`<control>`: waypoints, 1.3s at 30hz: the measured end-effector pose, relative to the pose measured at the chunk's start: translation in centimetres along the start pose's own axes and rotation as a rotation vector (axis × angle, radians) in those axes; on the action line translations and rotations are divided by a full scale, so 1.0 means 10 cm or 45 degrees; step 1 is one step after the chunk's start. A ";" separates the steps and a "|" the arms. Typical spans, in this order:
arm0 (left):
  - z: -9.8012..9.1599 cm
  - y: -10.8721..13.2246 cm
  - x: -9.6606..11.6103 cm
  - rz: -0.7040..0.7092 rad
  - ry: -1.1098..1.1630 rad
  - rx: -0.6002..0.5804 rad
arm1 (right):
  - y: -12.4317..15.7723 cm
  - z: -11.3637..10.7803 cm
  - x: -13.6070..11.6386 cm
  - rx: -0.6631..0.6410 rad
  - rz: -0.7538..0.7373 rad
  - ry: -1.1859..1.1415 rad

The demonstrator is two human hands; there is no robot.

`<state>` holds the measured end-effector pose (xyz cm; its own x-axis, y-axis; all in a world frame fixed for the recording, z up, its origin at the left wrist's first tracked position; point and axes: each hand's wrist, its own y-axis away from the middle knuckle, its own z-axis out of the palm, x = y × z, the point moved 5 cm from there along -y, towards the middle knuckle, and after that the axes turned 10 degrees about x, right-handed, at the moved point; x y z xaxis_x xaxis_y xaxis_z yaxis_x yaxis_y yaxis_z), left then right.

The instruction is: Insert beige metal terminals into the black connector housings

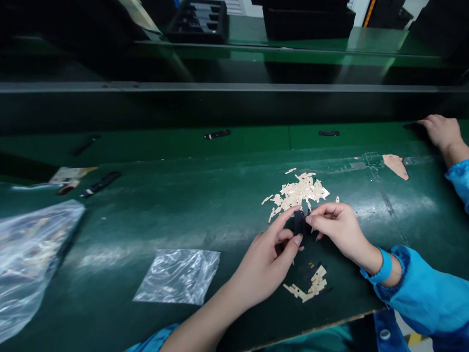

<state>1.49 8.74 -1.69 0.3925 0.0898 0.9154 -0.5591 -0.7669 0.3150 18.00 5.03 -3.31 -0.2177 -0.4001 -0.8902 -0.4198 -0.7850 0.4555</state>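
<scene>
My left hand (269, 259) grips a small flat black plastic part (299, 222) between thumb and fingers, holding it upright above the green bench. Close beside it, the fingers of my right hand (335, 227) are pinched together on a small dark piece (309, 215) whose kind I cannot make out. Just beyond both hands lies a loose pile of small cream-coloured flat pieces (298, 191). Nearer me, below the hands, is a smaller cluster of cream pieces (309, 288) with some dark bits among them.
Black strip parts (217, 134) lie spaced along the far green strip. Another person's hand (443, 132) reaches in at the far right, near a tan scrap (395, 166). To the left are a clear plastic bag (178, 276) and a larger filled bag (32, 259). Black trays (198, 22) stand behind.
</scene>
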 end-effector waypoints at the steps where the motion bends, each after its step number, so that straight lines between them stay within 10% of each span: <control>1: 0.00 0.00 0.00 0.012 -0.024 0.003 | 0.00 0.00 0.00 0.001 -0.007 0.005; 20: 0.00 -0.01 0.03 0.031 0.020 0.077 | 0.11 -0.01 -0.12 0.124 -0.367 0.032; 29: -0.05 -0.03 -0.03 0.005 -0.023 0.115 | 0.22 0.08 -0.09 -0.072 -0.424 0.033; 35: 0.07 0.00 -0.02 -0.083 0.056 -0.070 | 0.27 0.04 -0.23 0.059 -0.683 0.062; 39: 0.04 -0.01 -0.03 -0.083 0.049 -0.027 | 0.25 0.10 -0.15 -0.137 -0.486 0.001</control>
<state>1.67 8.56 -2.12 0.4003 0.1640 0.9016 -0.5488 -0.7450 0.3792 16.36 4.14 -0.86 -0.0635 -0.0703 -0.9955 -0.3757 -0.9224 0.0891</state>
